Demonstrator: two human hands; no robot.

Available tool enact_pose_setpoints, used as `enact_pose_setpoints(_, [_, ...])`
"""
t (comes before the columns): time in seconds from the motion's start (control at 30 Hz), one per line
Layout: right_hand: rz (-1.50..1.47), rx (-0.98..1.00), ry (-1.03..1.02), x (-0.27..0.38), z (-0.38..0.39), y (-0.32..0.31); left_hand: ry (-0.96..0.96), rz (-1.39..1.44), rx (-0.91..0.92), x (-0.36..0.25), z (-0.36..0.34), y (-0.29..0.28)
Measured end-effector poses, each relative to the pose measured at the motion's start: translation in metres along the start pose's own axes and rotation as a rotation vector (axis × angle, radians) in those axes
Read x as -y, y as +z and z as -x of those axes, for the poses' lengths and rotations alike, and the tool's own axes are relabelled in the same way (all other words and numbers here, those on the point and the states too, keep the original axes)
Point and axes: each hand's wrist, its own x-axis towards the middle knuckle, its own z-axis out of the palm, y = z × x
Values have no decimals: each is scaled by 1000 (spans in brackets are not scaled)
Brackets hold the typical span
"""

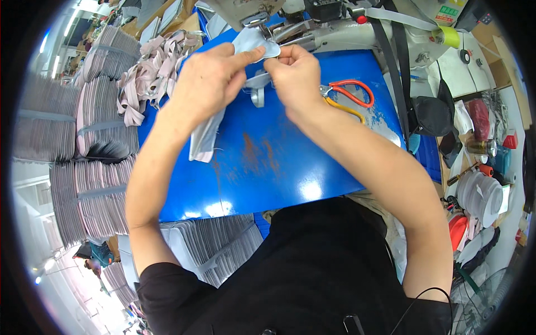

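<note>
Under the head of a sewing machine (254, 11) lies a light grey-blue fabric piece (250, 40) with a rounded corner. My left hand (209, 78) is closed on it from the left, thumb stretched along its surface. At the rounded corner my right hand (295, 72) pinches the edge between thumb and fingers. A pale strip (205, 137) hangs below my left hand on the blue tabletop (268, 162); its upper end is hidden. Between my wrists lies a looped grey strip (257, 92). Scissors or pliers with red and orange handles (353, 92) rest beside my right wrist.
Tied stacks of grey and pink flat pieces (103, 123) rise at the left, with a heap of pale pink strips (162, 67) beside them. Another bundle (215, 251) stands below the table's front edge. Dark straps (393, 67) hang at the right, near cluttered tools and white spools (480, 195).
</note>
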Motion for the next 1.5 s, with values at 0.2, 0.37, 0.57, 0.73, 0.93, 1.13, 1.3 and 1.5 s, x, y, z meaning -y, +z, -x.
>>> enact_pose_setpoints(0.2, [51,234,229,33,-4,-35,158,-33,110,8,-22,-15])
enact_pose_setpoints(0.37, [73,190,327,36,-6,-32,108,-134,160,-6,-25,-16])
enact_pose_setpoints(0.57, [31,144,358,33,-10,-25,58,-237,143,-10,-26,-1])
enact_pose_setpoints(0.73, [15,141,364,34,-11,-25,2,-264,122,-18,-26,5])
enact_pose_setpoints(0.93, [-10,141,342,31,-12,-28,-57,-233,94,-25,-27,14])
enact_pose_setpoints(1.13, [-60,140,332,32,-9,-30,-206,-205,89,-48,-33,29])
enact_pose_setpoints(1.3, [-91,172,341,33,-9,-35,-385,30,-92,-60,-37,46])
enact_pose_setpoints(1.5, [344,340,-84,25,9,-61,-436,494,-248,-54,-4,56])
